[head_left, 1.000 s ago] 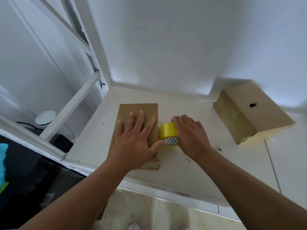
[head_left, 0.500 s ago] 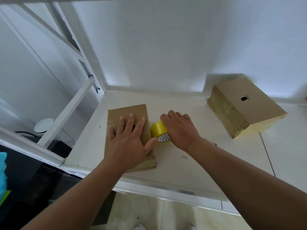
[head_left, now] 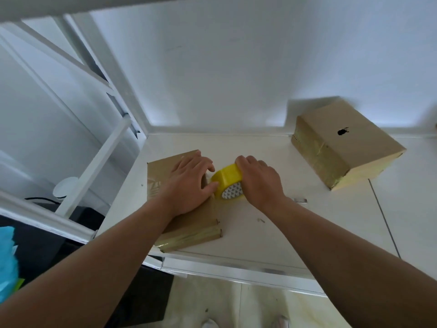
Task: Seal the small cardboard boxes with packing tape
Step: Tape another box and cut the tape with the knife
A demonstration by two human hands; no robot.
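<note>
White table [head_left: 295,233] against a white wall [head_left: 236,67], with white frame bars [head_left: 94,166] running across the upper left of the frame. A flat cardboard box [head_left: 194,230] lay left of centre on the table. Its near edge was close to the table's front edge, and shiny tape showed along its near side and on its left part. The left hand [head_left: 189,185] lay palm down on top of this box, fingers loosely spread and pressing the cardboard, thumb tip touching the side of the tape roll [head_left: 228,178]. The yellow roll stood on edge at the box's right side, dead centre of the frame, its patterned core facing the camera. The right hand [head_left: 260,181] gripped it from the right, fingers curled over the top. A second cardboard box [head_left: 343,147], taller, with a black mark on top and tape on its side, sat in the upper right, well apart from the hands. A small metal piece [head_left: 300,200] lay just right of the right wrist. There was a round white object [head_left: 65,187] beyond the table at the left and a blue thing [head_left: 7,256] at the lower left edge.
</note>
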